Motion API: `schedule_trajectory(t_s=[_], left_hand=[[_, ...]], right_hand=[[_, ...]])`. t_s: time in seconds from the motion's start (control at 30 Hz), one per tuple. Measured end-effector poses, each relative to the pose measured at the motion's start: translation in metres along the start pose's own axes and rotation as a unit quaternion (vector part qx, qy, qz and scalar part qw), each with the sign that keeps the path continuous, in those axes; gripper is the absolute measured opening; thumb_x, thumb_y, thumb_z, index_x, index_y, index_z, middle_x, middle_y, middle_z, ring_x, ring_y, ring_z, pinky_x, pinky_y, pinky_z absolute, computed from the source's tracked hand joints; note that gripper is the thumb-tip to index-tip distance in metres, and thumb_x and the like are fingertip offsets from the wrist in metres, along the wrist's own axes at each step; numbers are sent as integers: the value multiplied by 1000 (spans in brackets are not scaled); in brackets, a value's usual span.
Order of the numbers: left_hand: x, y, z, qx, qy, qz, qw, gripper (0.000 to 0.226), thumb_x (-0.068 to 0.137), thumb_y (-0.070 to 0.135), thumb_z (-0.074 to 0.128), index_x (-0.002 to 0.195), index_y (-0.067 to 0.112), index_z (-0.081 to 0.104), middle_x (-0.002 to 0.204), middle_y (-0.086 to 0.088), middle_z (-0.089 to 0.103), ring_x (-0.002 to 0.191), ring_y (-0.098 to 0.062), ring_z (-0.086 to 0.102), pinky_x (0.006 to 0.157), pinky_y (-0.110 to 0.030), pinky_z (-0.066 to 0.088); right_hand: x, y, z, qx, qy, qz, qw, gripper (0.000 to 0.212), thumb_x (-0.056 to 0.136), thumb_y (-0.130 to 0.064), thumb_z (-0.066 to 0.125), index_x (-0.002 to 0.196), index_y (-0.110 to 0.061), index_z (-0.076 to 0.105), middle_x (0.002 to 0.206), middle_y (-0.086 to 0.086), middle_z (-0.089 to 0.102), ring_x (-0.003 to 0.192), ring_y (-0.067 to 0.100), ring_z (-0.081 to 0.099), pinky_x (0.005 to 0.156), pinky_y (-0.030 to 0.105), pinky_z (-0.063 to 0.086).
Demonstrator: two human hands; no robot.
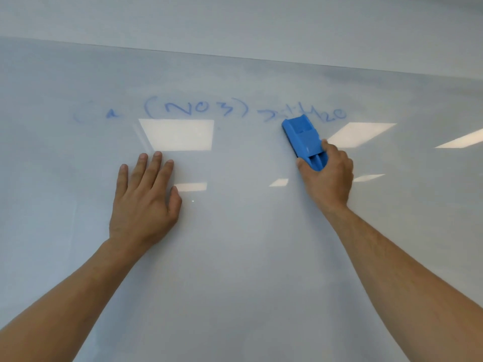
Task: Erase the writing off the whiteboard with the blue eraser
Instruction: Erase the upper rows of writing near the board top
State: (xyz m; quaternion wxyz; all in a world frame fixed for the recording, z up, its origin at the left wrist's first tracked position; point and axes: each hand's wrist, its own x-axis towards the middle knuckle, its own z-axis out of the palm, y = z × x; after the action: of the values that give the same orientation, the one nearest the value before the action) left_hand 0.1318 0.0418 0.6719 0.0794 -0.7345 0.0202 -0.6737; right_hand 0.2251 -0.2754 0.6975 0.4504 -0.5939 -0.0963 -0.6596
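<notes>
Right hand (pixel 328 176) grips one blue eraser (pixel 304 141) against the whiteboard (pixel 235 257); left hand (pixel 143 202) lies flat, fingers straight.

Bright blue eraser (pixel 304 141), faint smeared blue writing (pixel 198 109), glossy pale grey-white whiteboard (pixel 235 257).

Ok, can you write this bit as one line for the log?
right hand: holds eraser | eraser: on whiteboard, top end at writing | left hand: flat on whiteboard | writing: faint, still readable
</notes>
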Motion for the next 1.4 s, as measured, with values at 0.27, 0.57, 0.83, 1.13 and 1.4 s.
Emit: schedule_trajectory(t_s=[0.27, 0.57, 0.83, 1.13, 1.4], left_hand=[[28, 57, 8, -53, 40, 4, 998, 62, 96, 45, 33, 151, 16, 35, 161, -5, 27, 151, -25, 16, 123, -48, 7], [28, 82, 32, -19, 14, 24, 999, 63, 98, 54, 27, 152, 23, 33, 163, -2, 23, 152, -21, 12, 123, -47, 4], [26, 85, 34, -13, 16, 21, 1000, 64, 97, 54, 24, 153, 23, 30, 163, -1, 19, 152, -20, 9, 124, -46, 2], [25, 84, 30, -15, 7, 15, 1000, 64, 97, 56, 25, 153, 26, 32, 163, 2, 19, 152, -17, 8, 124, -42, 1], [25, 86, 28, -24, 3, 17, 1000, 65, 96, 56, 24, 153, 26, 33, 163, 1, 20, 152, -18, 9, 124, -42, 1]], right_hand=[[38, 50, -25, 7, 23, 42, 999, 67, 84, -42, 72, 141, -16, 48, 124, 10, 57, 118, 30, 49, 99, 48, 46], [82, 109, -54, -26, 72, 84, 994, 58, 82, -45, 68, 130, -14, 55, 118, 13, 58, 114, 33, 51, 96, 50, 47], [109, 58, -17, -22, 66, 45, 997, 53, 89, -39, 62, 133, -12, 51, 124, 15, 53, 120, 34, 45, 95, 44, 42], [55, -34, 34, -49, -59, -240, 968, 66, 96, -43, 55, 151, -12, 34, 123, 10, 53, 116, 27, 45, 89, 35, 43], [100, 46, -15, -64, -7, -94, 993, 66, 90, -43, 62, 147, -13, 43, 124, 23, 55, 120, 40, 46, 98, 46, 41]])
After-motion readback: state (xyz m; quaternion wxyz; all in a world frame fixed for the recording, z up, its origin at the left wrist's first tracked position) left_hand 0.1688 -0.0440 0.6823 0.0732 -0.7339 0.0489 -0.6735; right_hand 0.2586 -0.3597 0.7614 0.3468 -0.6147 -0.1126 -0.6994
